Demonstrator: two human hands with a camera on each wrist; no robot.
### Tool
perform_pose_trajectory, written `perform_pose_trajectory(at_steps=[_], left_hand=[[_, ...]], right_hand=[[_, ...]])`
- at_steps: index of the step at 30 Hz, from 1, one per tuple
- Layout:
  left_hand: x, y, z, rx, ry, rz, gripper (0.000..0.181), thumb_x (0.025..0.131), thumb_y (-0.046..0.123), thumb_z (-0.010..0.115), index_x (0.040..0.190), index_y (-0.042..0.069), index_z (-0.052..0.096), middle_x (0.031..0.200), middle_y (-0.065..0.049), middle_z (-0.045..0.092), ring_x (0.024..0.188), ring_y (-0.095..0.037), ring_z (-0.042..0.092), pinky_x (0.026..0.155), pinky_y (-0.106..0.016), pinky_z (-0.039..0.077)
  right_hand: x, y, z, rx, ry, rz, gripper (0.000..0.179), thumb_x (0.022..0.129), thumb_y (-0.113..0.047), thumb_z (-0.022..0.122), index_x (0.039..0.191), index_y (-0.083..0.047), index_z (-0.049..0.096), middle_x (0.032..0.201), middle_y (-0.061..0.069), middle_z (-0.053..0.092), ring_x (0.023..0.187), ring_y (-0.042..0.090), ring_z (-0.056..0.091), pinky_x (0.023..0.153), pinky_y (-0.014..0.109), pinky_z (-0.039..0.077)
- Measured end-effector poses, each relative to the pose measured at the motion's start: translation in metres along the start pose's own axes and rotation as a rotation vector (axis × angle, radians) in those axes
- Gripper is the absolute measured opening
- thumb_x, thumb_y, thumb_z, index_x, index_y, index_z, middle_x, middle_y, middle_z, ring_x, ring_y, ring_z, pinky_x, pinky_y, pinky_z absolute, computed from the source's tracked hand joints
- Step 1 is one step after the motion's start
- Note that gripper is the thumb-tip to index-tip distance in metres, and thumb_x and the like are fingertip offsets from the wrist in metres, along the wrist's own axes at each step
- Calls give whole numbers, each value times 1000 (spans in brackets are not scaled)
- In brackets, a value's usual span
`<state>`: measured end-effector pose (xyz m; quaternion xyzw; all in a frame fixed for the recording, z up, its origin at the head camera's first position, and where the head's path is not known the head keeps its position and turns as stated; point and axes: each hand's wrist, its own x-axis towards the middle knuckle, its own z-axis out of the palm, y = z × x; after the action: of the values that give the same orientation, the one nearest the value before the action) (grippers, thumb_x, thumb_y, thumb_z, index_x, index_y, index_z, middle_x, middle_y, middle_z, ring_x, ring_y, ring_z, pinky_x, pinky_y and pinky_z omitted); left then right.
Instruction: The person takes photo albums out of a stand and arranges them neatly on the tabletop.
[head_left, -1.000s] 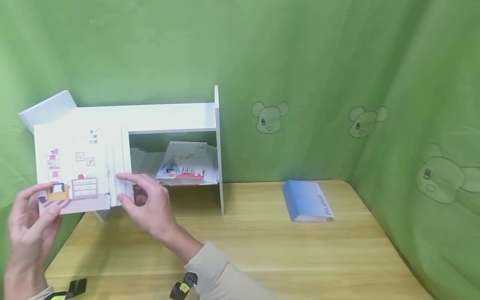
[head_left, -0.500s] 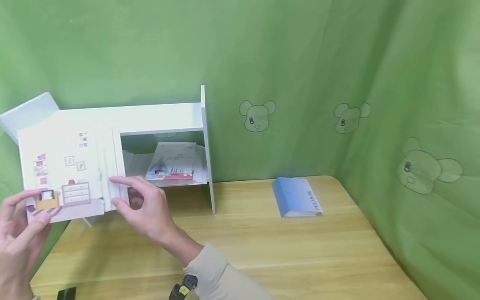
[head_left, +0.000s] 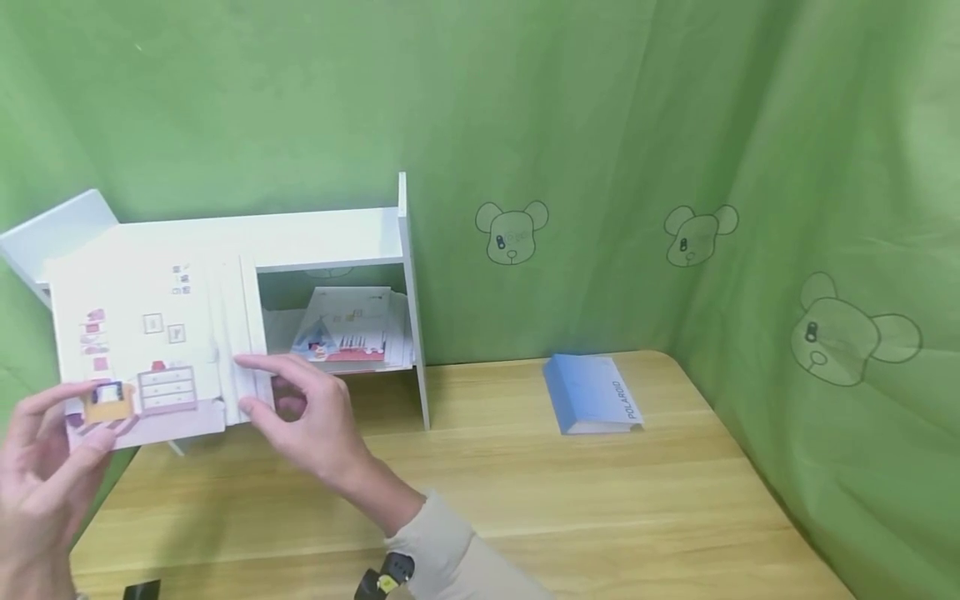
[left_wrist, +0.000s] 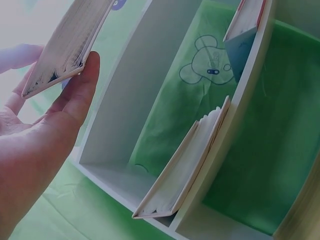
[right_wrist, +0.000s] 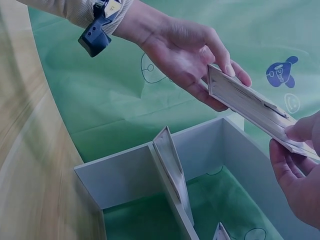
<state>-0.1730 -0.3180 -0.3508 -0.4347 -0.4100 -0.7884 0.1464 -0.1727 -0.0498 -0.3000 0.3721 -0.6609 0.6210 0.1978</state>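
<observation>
Judged partway along: the white hardcover book with pastel room illustrations (head_left: 123, 350), pinched at opposite sides by left hand (head_left: 48, 479) and right hand (head_left: 315, 417), is held unplaced before the white board shelf (head_left: 322, 235), where a white-and-red illustrated book (head_left: 367, 312) already rests.

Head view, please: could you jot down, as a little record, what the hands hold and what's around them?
Left hand: pinches the picture book by its lower left corner
Right hand: holds the picture book by its right side
Picture book: white, furniture drawings, held up before the white shelf
White shelf: on the wooden table; other books inside
Blue book: marked POLAROID, flat on the wooden table
Curtain: green, bear faces
</observation>
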Motion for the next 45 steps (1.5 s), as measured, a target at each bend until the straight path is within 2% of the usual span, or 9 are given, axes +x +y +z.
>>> perform_pose_trajectory(at_steps=[6,11,22,36,45], left_hand=[[0,-2,9,70,34,-32,54,78,-33,29,130,-19,26,139,-35,31,123,-40,44,101,-43,43],[4,-4,20,107,31,-44,55,78,-33,31,131,-20,26,140,-36,29,124,-40,44,102,-43,42],[6,-12,36,248,46,-62,57,77,-33,31,132,-18,29,139,-32,33,121,-35,47,99,-38,46],[11,-29,52,330,66,-53,59,73,-35,35,129,-18,33,143,-32,23,117,-33,49,93,-34,51],[15,-41,61,365,57,-20,56,73,-33,40,127,-20,34,135,-33,32,110,-31,51,90,-31,52]], right_hand=[[-5,0,-9,31,11,28,37,83,6,67,119,3,60,115,17,61,92,16,64,75,19,55],[-8,1,-18,76,21,56,38,82,7,66,119,3,60,116,17,61,94,18,64,74,24,57],[-15,0,-31,118,33,57,37,82,10,65,118,5,59,114,20,60,90,23,65,72,29,59],[-22,5,-52,115,61,28,38,81,12,65,118,5,59,111,20,60,92,25,65,73,32,58],[-26,6,-62,110,81,55,39,81,12,65,119,5,59,114,19,60,92,28,65,74,33,58]])
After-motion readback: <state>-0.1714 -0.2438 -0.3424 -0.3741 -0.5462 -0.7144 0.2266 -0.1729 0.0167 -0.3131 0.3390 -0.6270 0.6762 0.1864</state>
